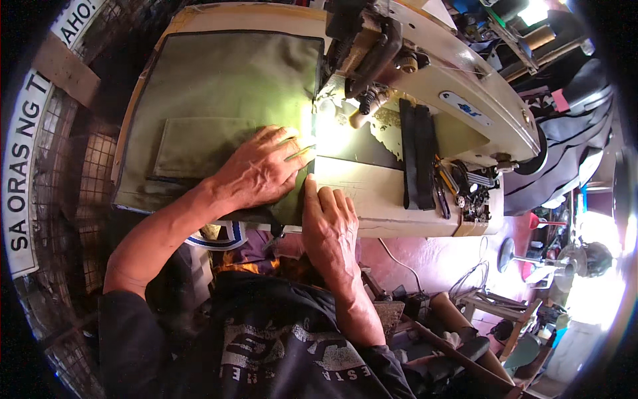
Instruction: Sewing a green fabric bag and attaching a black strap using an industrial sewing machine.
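A large olive-green fabric panel (232,80) with dark edging and a sewn-on pocket (199,143) lies over the left of the sewing table. Across it my left hand (269,163) rests palm down, fingers stretched toward the panel's right edge, under the lit needle area. My right hand (330,223) is at the lower part of that edge, its index finger along the dark edging and the other fingers curled. Its thumb is hidden. Just beyond my fingers is the sewing machine head (362,53); glare washes out the needle and presser foot.
A folded black strap (417,156) lies on the machine bed to the right. Beside it are scissors (441,189) and a pile of small metal parts (478,199). Dark material (571,139) hangs behind the machine. A pedestal fan (585,259) stands at the far right, and wire mesh lines the left.
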A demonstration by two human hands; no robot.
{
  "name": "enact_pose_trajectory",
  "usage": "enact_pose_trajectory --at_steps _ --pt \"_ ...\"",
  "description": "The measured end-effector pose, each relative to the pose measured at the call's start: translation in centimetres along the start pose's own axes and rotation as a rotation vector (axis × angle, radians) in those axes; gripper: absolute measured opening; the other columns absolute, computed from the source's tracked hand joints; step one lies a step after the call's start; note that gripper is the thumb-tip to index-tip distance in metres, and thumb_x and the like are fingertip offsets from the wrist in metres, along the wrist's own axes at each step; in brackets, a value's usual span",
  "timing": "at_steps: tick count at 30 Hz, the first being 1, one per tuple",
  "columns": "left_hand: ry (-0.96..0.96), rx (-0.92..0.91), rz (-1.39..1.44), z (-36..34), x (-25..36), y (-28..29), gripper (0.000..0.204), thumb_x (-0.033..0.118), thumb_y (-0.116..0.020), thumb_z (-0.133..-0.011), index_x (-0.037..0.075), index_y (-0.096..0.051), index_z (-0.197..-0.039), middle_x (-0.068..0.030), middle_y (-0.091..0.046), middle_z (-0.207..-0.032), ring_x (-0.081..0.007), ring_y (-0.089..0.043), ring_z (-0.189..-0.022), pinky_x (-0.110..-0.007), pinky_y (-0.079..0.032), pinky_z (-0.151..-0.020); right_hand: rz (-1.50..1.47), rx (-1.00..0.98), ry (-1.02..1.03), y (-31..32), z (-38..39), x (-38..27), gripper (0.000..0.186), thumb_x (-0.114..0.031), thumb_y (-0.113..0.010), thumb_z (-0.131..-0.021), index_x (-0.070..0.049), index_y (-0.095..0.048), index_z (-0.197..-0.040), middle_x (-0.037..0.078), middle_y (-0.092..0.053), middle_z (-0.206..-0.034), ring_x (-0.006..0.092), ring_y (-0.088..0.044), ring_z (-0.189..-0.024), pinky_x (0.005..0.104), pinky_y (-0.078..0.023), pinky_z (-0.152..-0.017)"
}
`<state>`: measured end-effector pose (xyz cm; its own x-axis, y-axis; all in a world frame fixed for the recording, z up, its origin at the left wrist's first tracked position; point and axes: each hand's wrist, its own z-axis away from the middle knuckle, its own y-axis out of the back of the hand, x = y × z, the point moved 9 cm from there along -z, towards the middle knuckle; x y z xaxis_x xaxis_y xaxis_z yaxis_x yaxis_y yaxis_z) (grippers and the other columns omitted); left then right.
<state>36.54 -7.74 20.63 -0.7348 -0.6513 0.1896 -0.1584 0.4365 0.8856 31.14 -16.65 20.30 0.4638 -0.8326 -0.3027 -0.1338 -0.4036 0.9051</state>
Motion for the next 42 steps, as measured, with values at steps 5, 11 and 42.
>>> enact_pose_trajectory --at_steps 5,11,42 --pt "-0.006 0.022 0.011 -0.5 -0.5 0.3 0.034 0.014 -0.064 -0.084 0.006 -0.065 -0.118 -0.0093 -0.065 -0.122 -0.0253 -0.057 -0.115 -0.040 -0.044 -0.102 -0.022 -0.018 -0.012 -0.2 -0.7 0.3 0.049 -0.001 -0.061 -0.079 0.006 -0.057 -0.127 0.011 -0.055 -0.086 0.0286 -0.058 -0.084 0.0405 -0.048 -0.075" --pt "-0.018 -0.010 0.067 -1.9 -2.2 -0.1 0.033 0.009 -0.064 -0.085 0.004 -0.067 -0.117 -0.0114 -0.065 -0.127 -0.0282 -0.056 -0.120 -0.041 -0.044 -0.104 -0.018 -0.015 -0.027 -0.9 -2.6 1.3 0.044 -0.002 -0.061 -0.080 0.003 -0.060 -0.123 0.012 -0.055 -0.086 0.0290 -0.057 -0.082 0.0408 -0.048 -0.075" --pt "-0.077 -0.122 0.123 -3.6 -3.6 0.2 0.038 0.011 -0.062 -0.088 0.001 -0.059 -0.125 -0.0158 -0.060 -0.122 -0.0325 -0.056 -0.116 -0.043 -0.045 -0.104 -0.140 0.094 -0.208 -1.2 -4.3 3.7 0.050 -0.014 -0.066 -0.089 0.005 -0.049 -0.132 0.020 -0.062 -0.093 0.0374 -0.061 -0.084 0.0462 -0.049 -0.072"
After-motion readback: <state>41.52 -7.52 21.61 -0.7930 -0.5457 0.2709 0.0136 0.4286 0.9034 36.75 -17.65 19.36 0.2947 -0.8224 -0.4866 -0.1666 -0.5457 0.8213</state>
